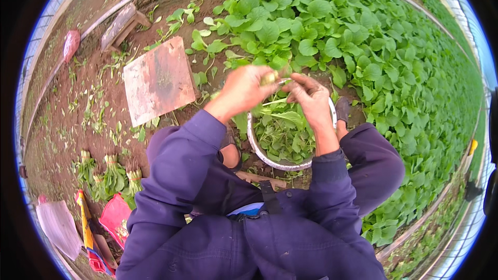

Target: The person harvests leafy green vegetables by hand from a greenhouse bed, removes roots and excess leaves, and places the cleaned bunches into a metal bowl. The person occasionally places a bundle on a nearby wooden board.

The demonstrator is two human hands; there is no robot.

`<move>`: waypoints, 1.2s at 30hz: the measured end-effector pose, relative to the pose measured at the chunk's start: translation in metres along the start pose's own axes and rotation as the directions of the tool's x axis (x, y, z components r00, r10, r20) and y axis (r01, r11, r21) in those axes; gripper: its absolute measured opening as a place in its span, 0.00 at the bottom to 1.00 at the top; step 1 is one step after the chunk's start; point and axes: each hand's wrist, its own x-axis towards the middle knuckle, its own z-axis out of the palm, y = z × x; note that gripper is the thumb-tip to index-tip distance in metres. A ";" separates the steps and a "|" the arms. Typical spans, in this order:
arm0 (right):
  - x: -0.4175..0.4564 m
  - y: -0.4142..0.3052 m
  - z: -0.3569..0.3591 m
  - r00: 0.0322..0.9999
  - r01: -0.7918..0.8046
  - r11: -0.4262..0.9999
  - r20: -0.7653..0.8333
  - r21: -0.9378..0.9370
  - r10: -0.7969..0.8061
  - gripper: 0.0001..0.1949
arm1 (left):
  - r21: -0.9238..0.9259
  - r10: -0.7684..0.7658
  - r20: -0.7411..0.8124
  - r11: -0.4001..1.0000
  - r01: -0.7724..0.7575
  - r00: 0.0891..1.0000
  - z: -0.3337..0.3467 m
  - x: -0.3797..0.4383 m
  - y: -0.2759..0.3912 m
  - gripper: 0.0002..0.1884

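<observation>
My left hand [247,85] is closed around leafy greens, with pale stem ends [269,78] showing at the thumb. Beside it, my right hand [311,97] has bent fingers pointing towards those stems; whether it pinches anything is unclear from blur. Both hands are above the far part of a white-rimmed round basin [255,146] between my legs. Loose green leaves [288,136] lie in the basin, some with pale stalks near the hands.
A dense bed of leafy greens [389,74] grows ahead and right. On the left soil are a flat square board [159,79], a small wooden stool [122,27], several tied bunches of greens [113,171] and a red plastic bag [114,217].
</observation>
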 end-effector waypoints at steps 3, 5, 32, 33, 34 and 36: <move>0.019 0.056 -0.008 1.000 -0.031 0.719 -0.021 -0.694 0.022 0.11 | 0.122 0.030 -0.258 0.992 0.002 0.966 -0.038 0.002 0.014 0.08; 0.022 0.108 0.001 0.987 0.135 0.381 0.159 -0.915 0.033 0.12 | 0.209 0.101 -0.407 0.978 -0.015 0.908 -0.051 0.004 0.009 0.08; 0.012 -0.059 -0.053 0.990 -0.111 0.987 -0.101 -0.117 0.099 0.12 | 0.024 0.143 -0.236 0.990 -0.141 0.961 -0.036 0.012 0.018 0.09; 0.010 -0.059 -0.050 0.992 -0.105 0.985 -0.086 -0.133 0.094 0.12 | -0.076 0.122 -0.198 0.987 -0.139 0.973 -0.032 0.012 0.019 0.09; 0.007 -0.060 -0.047 0.994 -0.099 0.984 -0.070 -0.150 0.089 0.12 | -0.176 0.104 -0.159 0.976 -0.132 0.982 -0.028 0.012 0.021 0.09; 0.002 -0.061 -0.034 0.998 -0.053 0.974 -0.033 -0.220 0.047 0.12 | -0.304 0.085 -0.064 0.947 -0.101 0.994 -0.021 0.012 0.024 0.11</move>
